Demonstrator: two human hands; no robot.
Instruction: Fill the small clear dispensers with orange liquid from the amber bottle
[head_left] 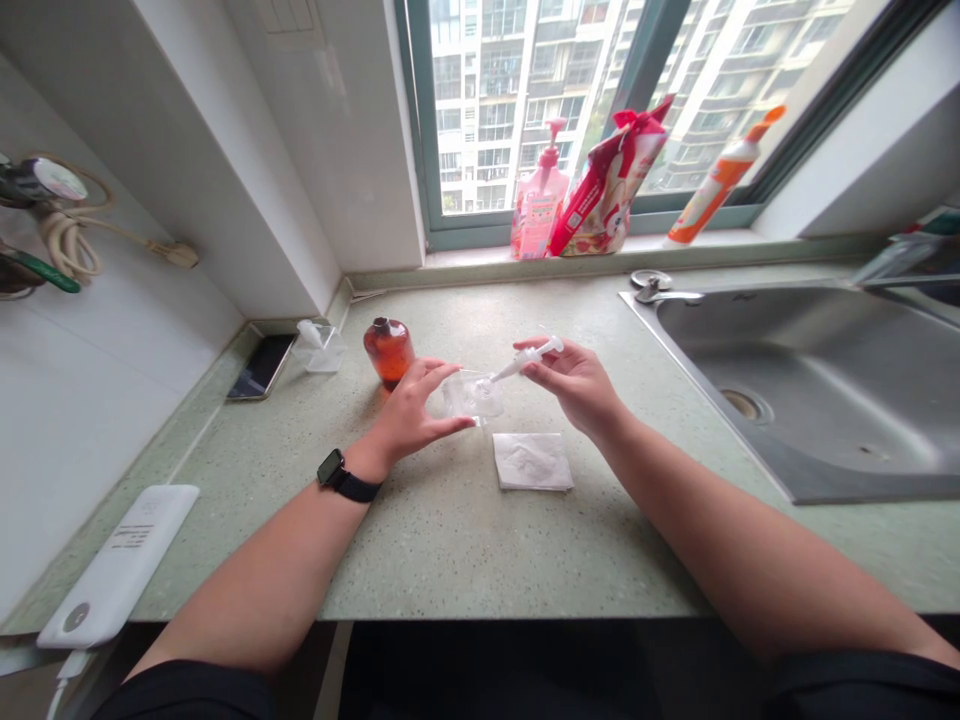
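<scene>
My left hand (420,405) grips a small clear plastic container (466,397) between thumb and fingers, low over the counter. In my right hand (574,380) is a white plastic syringe (531,356), held tilted with its tip pointing down and left at the container. The tip appears to reach the container's right side; whether it touches cannot be made out. Just behind my left hand stands an amber bottle (390,350), uncapped, with its lower part hidden by the fingers. A folded white tissue (532,461) lies flat in front of the container.
A clear box with tissue (319,345) and a phone (262,366) sit at the back left. A white power bank (120,562) lies at the left front edge. The steel sink (825,380) is on the right. Pump bottle (536,210), red bag (615,190) and orange-white bottle (716,190) line the windowsill.
</scene>
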